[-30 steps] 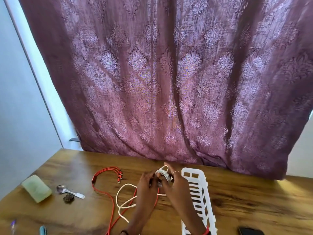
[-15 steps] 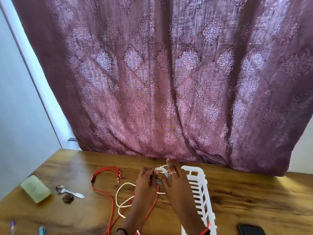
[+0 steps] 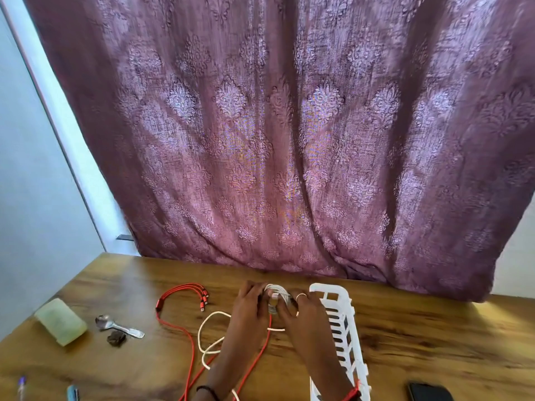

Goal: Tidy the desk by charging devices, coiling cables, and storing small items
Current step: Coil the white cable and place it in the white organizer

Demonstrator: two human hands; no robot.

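Observation:
Both hands meet over the middle of the wooden desk [image 3: 434,342], holding a small coil of white cable [image 3: 277,293]. My left hand [image 3: 251,306] grips the coil from the left and my right hand [image 3: 301,312], with a ring on one finger, grips it from the right. The loose tail of the white cable [image 3: 208,337] loops on the desk toward me. A red multi-head charging cable [image 3: 176,322] lies to the left, its plugs fanned out at the far end.
A white slatted plastic basket [image 3: 344,334] stands just right of my hands. A dark phone [image 3: 430,392] lies at the bottom right. At the left lie a pale green block [image 3: 60,321], a spoon [image 3: 118,325], a dark lump [image 3: 116,338] and pens [image 3: 72,392]. A purple curtain [image 3: 289,140] hangs behind.
My hands have shifted slightly on the white coil, turning it. The loose white tail on the desk has grown a little shorter. The view has tilted slightly.

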